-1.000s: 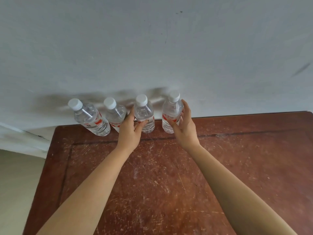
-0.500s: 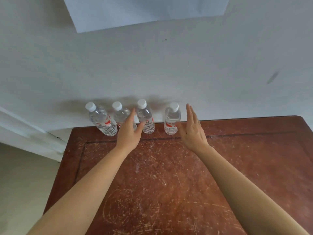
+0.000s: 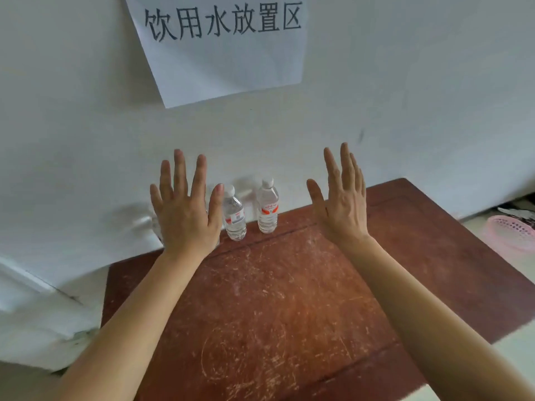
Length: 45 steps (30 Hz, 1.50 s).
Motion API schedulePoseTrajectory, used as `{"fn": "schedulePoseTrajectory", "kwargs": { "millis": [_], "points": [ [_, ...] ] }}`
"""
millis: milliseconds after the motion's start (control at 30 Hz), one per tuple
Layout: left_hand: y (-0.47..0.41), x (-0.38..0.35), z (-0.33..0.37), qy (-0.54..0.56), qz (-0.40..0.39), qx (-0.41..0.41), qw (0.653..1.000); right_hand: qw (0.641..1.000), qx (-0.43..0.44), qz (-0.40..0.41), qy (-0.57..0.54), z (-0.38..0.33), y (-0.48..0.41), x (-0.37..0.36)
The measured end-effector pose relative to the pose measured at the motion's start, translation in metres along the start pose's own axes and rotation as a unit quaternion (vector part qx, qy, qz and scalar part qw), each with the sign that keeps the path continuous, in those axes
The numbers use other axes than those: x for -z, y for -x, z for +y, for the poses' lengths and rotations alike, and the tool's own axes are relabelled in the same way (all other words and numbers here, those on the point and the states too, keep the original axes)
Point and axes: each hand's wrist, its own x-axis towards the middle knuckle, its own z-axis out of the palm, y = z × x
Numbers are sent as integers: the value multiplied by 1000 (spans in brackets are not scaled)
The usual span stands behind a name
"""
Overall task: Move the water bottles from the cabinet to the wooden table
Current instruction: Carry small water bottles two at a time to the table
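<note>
Reddish-brown wood, heavily scratched: wooden table (image 3: 289, 299), far edge vs white wall (image 3: 405, 96). On that far edge, 2 clear water bottles w/ white caps & red-white labels, both standing, near each other but not touching: left bottle (image 3: 235, 217), right bottle (image 3: 267, 208) just beside it. Left hand (image 3: 185, 218) up above tbl, back toward camera, fingers straight & spread apart, holding nothing; thumb overlapping left bottle's edge in view, contact can't tell. Blurry clear shape peeking out at outer side of left hand, too hidden to name. Right hand (image 3: 341, 204) likewise up, back toward camera, fingers straight & close together, thumb splayed out, holding nothing; off to right of right bottle, not touching. Both bottles betw. the 2 hands in view. Bare forearms in from bottom corners. On wall above bottles, white paper sign (image 3: 223, 53) w/ large handwritten Chinese chars. Far right, past tbl corner, pink plastic basket (image 3: 512, 231) on pale floor.
</note>
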Motion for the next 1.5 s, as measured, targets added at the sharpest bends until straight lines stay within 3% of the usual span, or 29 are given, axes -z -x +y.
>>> {"fn": "schedulePoseTrajectory", "kwargs": {
  "millis": [100, 233, 533, 700, 833, 1000, 1167, 1300, 1500],
  "points": [
    [24, 5, 19, 41, -26, -75, 996, 995, -62, 30, 71, -3, 49, 49],
    [23, 6, 75, 85, -47, -129, 987, 986, -85, 57, 131, 6, 86, 116],
    [118, 65, 304, 228, -77, -363, 900, 892, -212, 201, 345, 26, 288, 337],
    [262, 163, 429, 345, -81, -504, 788, 786, -330, 264, 451, -33, 467, 469],
    [418, 259, 488, 430, -118, -562, 697, 692, -402, 308, 515, -120, 624, 557],
    [622, 376, 518, 492, -174, -635, 570, 553, -497, 327, 583, -249, 814, 638],
    [774, 462, 506, 508, -228, -696, 453, 447, -562, 346, 603, -347, 943, 672],
    [872, 507, 511, 504, -241, -739, 377, 382, -601, 345, 611, -390, 1021, 690],
    [999, 581, 564, 546, -255, -740, 300, 316, -630, 310, 638, -424, 1118, 731]
  ]
}}
